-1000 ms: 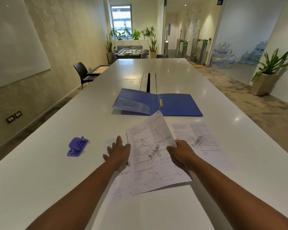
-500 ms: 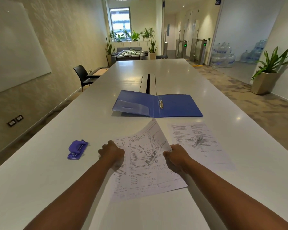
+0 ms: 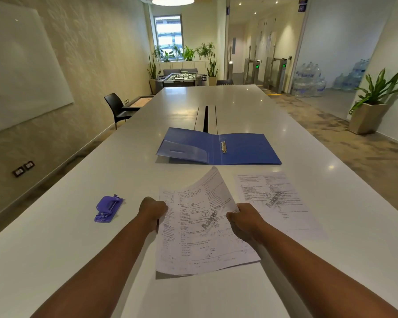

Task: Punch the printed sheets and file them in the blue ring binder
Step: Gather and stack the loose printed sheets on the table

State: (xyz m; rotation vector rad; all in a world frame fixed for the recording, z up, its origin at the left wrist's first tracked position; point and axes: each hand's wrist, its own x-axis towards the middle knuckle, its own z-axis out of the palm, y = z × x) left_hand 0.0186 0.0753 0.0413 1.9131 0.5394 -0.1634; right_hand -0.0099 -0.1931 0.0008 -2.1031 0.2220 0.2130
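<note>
A purple hole punch (image 3: 108, 209) is lying on the white table (image 3: 55, 237) at the far left, well apart from everything else, and nothing is touching it. Its small parts are too blurred to make out.

Just right of it, the left hand (image 3: 152, 211) is curling into a closed grip on the left edge of a small stack of printed sheets (image 3: 202, 230); the fingertips are hidden under the paper. The stack is lifting off the table at its far corner, which is bending upward, and a shadow is showing beneath its near edge. How many sheets are in it cannot be told. The print is too small to read, apart from a grey watermark running across the page.

The right hand (image 3: 244, 222) is clamping the stack's right edge in the same closed way, thumb and fingers mostly tucked out of view.

Right of the hands, a single printed sheet (image 3: 278, 203) is lying flat on the table.

Beyond the papers, the blue ring binder (image 3: 218, 149) is lying open, its left cover tilting up slightly and its metal rings (image 3: 223, 146) sitting at the spine; whether they are open cannot be told.
</note>
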